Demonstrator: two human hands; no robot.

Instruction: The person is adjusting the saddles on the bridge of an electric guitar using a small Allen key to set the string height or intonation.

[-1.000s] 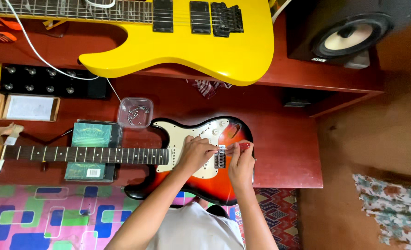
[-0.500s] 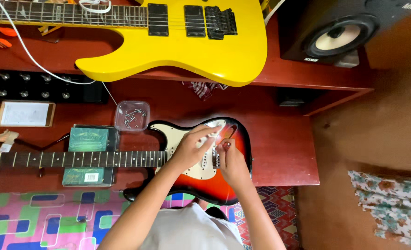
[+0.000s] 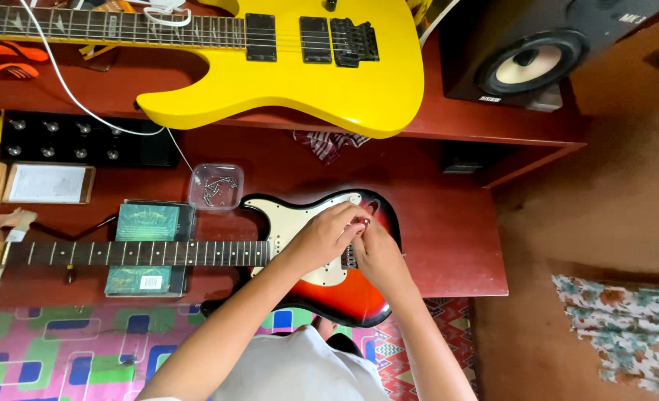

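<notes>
**Two hands meet over the bridge end of a sunburst electric guitar**

A sunburst electric guitar (image 3: 322, 282) with a white pickguard lies flat on a red wooden table (image 3: 448, 230). Its long axis runs sideways, with the neck (image 3: 136, 253) stretching away to the left of both hands and the body directly beneath them.

The left hand (image 3: 326, 238) rests on the pickguard, fingers curled close together and reaching rightward toward the bridge area. The right hand (image 3: 378, 252) sits just beside it, touching or nearly touching it, fingers likewise drawn in narrow. Between the fingertips of the two hands a small dark-red object (image 3: 365, 221) shows. It is too small to identify, and which hand pinches it cannot be told.

Up and to the left of the hands, near the guitar's upper horn, stands a clear plastic container (image 3: 216, 187) of small screws. Farther up, well apart, a yellow electric guitar (image 3: 292, 74) lies on a higher shelf, with a loudspeaker (image 3: 530, 63) to its right.
</notes>
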